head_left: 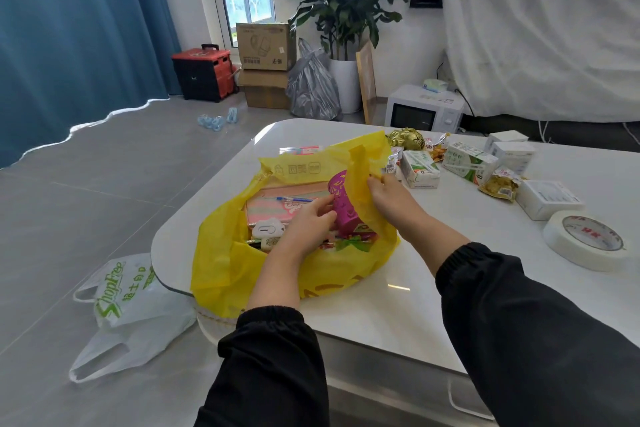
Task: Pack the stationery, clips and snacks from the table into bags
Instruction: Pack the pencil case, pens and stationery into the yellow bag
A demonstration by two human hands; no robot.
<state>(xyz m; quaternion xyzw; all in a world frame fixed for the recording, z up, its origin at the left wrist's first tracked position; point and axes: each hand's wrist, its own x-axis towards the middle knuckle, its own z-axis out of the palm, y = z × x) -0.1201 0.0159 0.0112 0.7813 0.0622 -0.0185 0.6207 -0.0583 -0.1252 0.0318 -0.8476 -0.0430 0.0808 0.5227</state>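
A yellow plastic bag (221,260), thin and crinkled with faint printing on its far flap, sits on the near left corner of the white bench (398,308), its mouth gaping wide. The right hand (384,194) has its fingers pinched on the bag's far right rim, lifting that side up. The left hand (308,218) is down inside the bag, fingers bent against the side of a purple cup (346,204) that lies tilted there; whether they really clasp it I cannot tell.

Inside the bag lies a pink and green striped notebook (277,206) with a blue pen (294,199) across it, a small white cloud-shaped gadget (268,227) just beside it, and bright sweet wrappers (349,243) under the cup.

Beyond the bag, on the bench, lie two drink cartons (419,170), snack packets (498,185), small white boxes (550,199) and a roll of white tape (585,239). A white ShopFree bag (131,295) lies crumpled on the floor by the bench corner.
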